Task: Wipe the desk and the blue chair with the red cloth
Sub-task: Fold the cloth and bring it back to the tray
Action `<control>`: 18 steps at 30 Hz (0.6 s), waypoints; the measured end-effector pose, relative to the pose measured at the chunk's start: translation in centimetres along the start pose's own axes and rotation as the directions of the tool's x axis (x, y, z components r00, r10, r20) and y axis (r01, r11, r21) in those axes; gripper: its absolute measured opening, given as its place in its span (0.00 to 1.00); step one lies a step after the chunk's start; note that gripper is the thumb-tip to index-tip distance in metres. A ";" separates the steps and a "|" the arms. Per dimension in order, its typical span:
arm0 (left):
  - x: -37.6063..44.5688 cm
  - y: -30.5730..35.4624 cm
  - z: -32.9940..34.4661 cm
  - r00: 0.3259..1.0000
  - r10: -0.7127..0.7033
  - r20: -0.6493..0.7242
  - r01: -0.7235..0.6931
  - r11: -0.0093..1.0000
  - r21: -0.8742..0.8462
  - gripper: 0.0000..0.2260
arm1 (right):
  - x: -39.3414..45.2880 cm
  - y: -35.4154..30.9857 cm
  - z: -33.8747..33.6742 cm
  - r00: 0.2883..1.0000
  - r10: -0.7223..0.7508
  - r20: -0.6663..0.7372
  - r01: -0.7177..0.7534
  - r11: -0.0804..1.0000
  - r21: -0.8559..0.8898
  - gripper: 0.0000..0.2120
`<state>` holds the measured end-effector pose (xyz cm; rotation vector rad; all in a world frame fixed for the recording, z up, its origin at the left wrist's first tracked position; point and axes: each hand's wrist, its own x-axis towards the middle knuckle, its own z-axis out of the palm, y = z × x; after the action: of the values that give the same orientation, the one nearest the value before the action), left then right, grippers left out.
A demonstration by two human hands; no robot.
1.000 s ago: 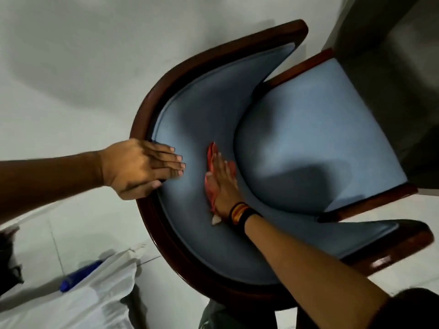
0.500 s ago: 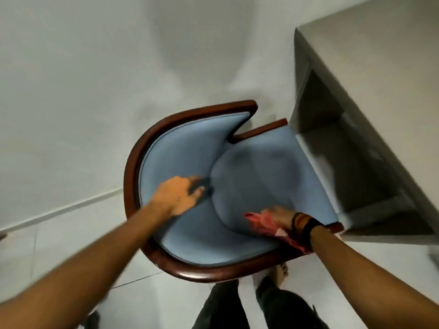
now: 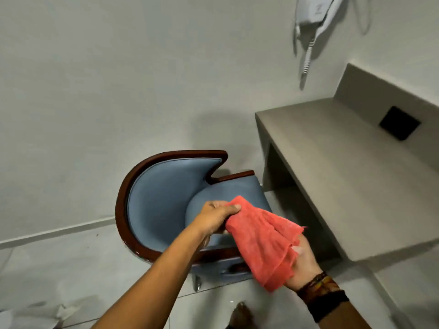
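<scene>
The red cloth hangs spread in the air above the blue chair, held by both hands. My left hand pinches its upper left corner. My right hand, with bands on the wrist, grips its lower right part from underneath. The chair has a dark wooden rim and blue padding, and stands below and left of the cloth. The beige desk stands to the right of the chair, its top bare apart from a black square inset.
A white wall-mounted device with a coiled cord hangs above the desk. White crumpled material lies on the tiled floor at the lower left. My foot shows at the bottom edge.
The view has pulled back and up from the chair. Both hands left the chair's padding; the cloth was lifted off the seat and is now held between both hands in the air.
</scene>
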<state>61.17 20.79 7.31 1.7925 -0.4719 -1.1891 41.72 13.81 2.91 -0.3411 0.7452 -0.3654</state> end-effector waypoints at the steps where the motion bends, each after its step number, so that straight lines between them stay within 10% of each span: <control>1: -1.7 0.0 1.3 0.999 0.040 -0.016 -0.040 0.999 -0.008 0.07 | -2.4 -0.1 -1.1 0.999 -0.050 0.002 0.050 0.998 0.024 0.27; 10: -10.8 0.1 17.2 0.978 0.209 0.029 -0.204 0.972 -0.112 0.13 | -20.4 -3.7 -11.8 0.911 -0.409 -0.046 0.324 0.782 -0.533 0.18; 18: -11.9 0.2 32.3 0.928 0.292 0.230 -0.286 0.956 -0.058 0.11 | -29.1 -8.7 -22.2 0.711 -0.599 -0.369 0.334 0.749 -0.572 0.15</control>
<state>27.48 13.87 9.65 1.5033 -0.8277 -1.1953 4.53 15.12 8.56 -0.9379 1.3113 -0.8107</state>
